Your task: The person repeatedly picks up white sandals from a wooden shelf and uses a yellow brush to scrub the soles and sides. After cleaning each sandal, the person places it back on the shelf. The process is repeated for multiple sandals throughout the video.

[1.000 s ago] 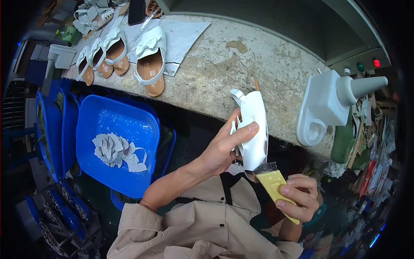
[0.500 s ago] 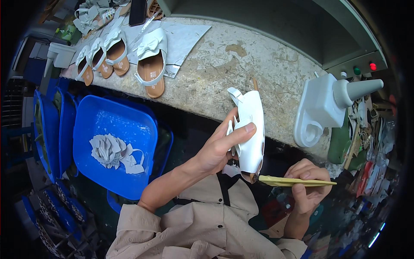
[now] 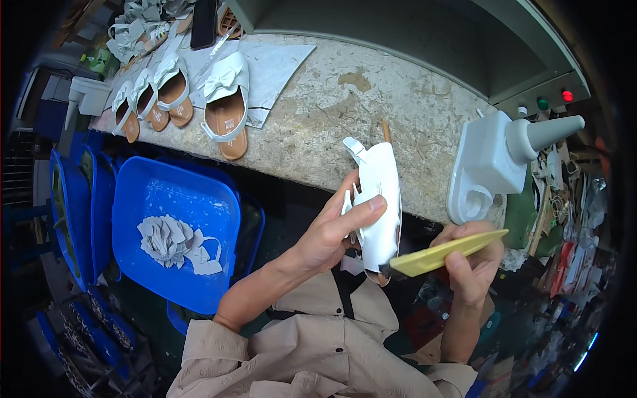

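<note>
Now, in the head view, the left hand (image 3: pixel 338 229) holds a white shoe (image 3: pixel 381 205) tight, with its thumb pressed on the shoe's side. The shoe is up in the air, between the person and the front edge of the bench (image 3: pixel 318 113). The right hand (image 3: pixel 470 265) pinches a flat yellow brush (image 3: pixel 448 253). The brush's dark hairs seem to touch the shoe's low end. A second ago, the brush showed its wide, flat face; now it has turned and its back end tips up. The shoe has hardly moved, so it looks like the same low end is being brushed at a new slant. To the left is a blue bin (image 3: pixel 166 189).
</note>
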Demonstrator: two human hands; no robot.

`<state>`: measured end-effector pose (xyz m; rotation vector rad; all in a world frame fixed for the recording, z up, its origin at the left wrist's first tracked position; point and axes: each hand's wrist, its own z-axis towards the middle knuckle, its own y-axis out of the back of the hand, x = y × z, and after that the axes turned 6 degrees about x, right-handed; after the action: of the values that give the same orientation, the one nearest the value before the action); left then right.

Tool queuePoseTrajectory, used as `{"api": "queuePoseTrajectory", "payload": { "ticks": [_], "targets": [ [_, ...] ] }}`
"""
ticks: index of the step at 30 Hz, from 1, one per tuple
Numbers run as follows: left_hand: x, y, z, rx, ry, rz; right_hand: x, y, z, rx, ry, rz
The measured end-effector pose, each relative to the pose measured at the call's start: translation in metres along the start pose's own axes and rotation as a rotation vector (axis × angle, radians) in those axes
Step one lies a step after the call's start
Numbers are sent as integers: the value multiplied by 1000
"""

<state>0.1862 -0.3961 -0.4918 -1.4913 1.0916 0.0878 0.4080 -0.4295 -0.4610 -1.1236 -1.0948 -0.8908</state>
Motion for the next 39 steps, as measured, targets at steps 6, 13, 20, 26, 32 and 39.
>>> {"api": "queuePoseTrajectory", "payload": {
  "ticks": [6, 13, 20, 26, 32, 39],
  "targets": [
    [6, -1, 0, -57, 18, 26, -1, 1, 13, -200, -39, -120],
    [3, 1, 2, -5, 10, -20, 9, 7, -8, 45, 378, -609],
    [-4, -7, 9, -21, 9, 88, 12, -31, -4, 156, 247, -1124],
    [-29, 13, -11, -105, -197, 1190, 30, -6, -4, -128, 32, -1019],
    [4, -9, 7, 113, -1033, 2052, 31, -4, -17, -39, 9, -902],
    [0, 6, 11, 128, -1110, 1507, 65, 79, -33, -303, -64, -812]
  ]
}}
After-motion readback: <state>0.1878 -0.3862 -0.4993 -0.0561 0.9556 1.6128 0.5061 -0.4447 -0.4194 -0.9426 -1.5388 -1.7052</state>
